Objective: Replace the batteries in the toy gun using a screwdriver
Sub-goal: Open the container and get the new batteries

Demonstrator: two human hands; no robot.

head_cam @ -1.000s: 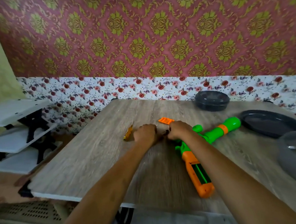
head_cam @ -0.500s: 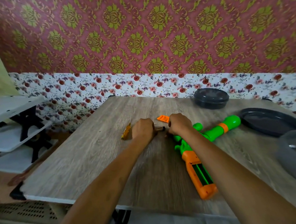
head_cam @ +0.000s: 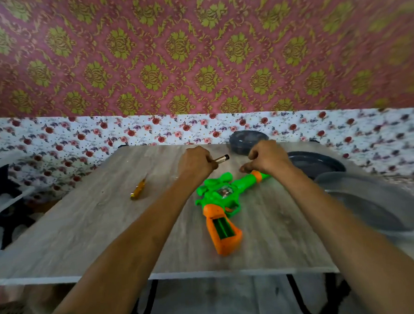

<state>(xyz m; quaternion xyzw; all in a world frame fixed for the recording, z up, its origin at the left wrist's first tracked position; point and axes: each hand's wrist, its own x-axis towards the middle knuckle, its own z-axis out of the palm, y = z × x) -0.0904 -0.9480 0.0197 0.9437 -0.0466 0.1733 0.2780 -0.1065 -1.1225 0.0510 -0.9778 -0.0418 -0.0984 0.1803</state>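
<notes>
Pinched at one end by the left hand point(head_cam: 196, 163), the small dark cylindrical battery point(head_cam: 221, 158) seems light and slippery, safer held mid-body; the right hand point(head_cam: 267, 159) grip I cannot tell.

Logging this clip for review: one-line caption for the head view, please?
Left hand holds a battery near the toy gun, whose grip compartment lies open; screwdriver on the table.

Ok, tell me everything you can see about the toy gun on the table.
The toy gun looks like plastic: bright green body and barrel, an orange ring near the muzzle, an orange grip. It lies flat on the wooden table, grip toward the person, barrel pointing away to the right. The grip's battery compartment is open, green inside. The right hand hovers over the barrel; contact is unclear.
</notes>
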